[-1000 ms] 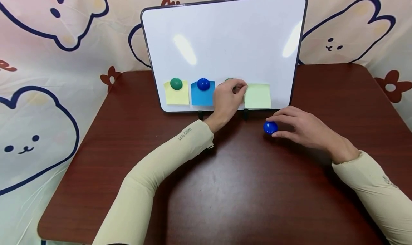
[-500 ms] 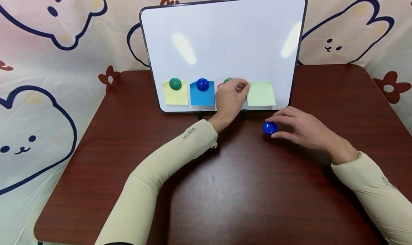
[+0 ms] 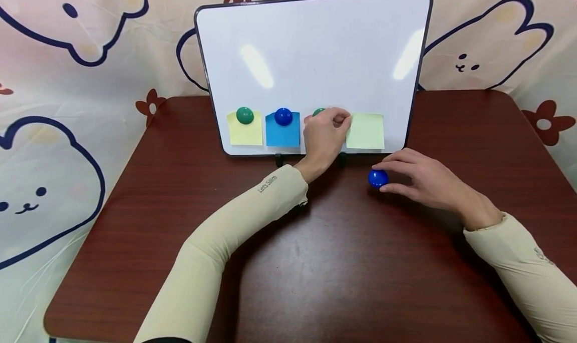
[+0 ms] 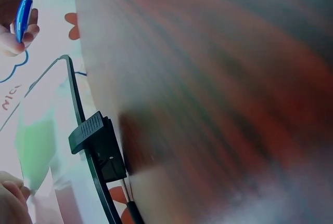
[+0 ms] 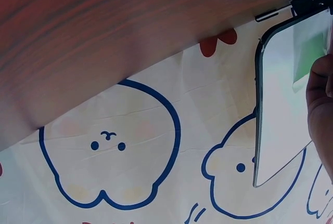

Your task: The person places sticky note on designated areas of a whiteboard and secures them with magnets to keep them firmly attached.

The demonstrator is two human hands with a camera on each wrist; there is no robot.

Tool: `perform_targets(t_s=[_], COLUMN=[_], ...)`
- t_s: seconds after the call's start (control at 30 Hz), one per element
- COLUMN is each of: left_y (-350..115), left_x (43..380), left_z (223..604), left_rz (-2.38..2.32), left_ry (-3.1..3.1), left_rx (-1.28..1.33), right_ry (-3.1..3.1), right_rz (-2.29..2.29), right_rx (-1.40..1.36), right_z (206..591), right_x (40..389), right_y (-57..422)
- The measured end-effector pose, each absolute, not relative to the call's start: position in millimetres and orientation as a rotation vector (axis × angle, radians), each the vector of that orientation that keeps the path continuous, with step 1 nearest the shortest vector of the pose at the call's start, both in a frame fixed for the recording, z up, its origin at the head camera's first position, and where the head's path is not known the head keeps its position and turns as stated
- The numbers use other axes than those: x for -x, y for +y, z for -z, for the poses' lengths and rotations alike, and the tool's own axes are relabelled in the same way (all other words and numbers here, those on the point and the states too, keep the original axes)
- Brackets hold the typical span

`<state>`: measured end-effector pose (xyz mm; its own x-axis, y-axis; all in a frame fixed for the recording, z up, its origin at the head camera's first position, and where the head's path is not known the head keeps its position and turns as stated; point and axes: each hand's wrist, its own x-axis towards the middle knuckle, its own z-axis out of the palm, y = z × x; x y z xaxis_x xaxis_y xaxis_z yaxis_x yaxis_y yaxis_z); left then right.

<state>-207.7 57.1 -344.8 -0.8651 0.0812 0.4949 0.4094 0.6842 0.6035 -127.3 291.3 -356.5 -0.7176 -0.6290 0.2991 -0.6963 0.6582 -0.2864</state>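
Observation:
My left hand (image 3: pixel 325 137) pinches the left edge of a light green sticky note (image 3: pixel 366 131) against the lower right of the whiteboard (image 3: pixel 315 52). Between the thumb and fingers of my right hand (image 3: pixel 421 180) is a round blue magnet (image 3: pixel 377 179), held in front of the board's lower right corner; the left wrist view shows this magnet (image 4: pixel 23 17) edge-on. Further left, a green magnet (image 3: pixel 245 115) sits on a yellow note (image 3: pixel 245 135), and another blue magnet (image 3: pixel 283 116) on a blue note (image 3: pixel 283 136). A second green magnet (image 3: pixel 318 111) and a pinkish note are mostly hidden behind my left hand.
The whiteboard stands at the back of a dark reddish-brown table (image 3: pixel 315 263), with black clip feet (image 3: pixel 279 159) under its lower edge. Close behind hangs a curtain (image 3: pixel 478 42) printed with cartoon figures and red flowers.
My left hand has shifted slightly right with the light green note, which now hangs straighter and a little higher. The right hand keeps the blue magnet in nearly the same place.

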Motion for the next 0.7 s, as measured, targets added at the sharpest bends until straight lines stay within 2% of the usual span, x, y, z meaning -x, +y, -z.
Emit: perform_targets(t_s=[0.7], left_y=[61.1], left_x=[208.9], left_z=[345.6], left_rz=[1.045], left_ry=[-2.419], left_rx=[0.391], right_ry=[-2.633], right_rz=[-0.576], right_rx=[-1.078], right_z=[356.9], right_x=[128.7], right_y=[292.8])
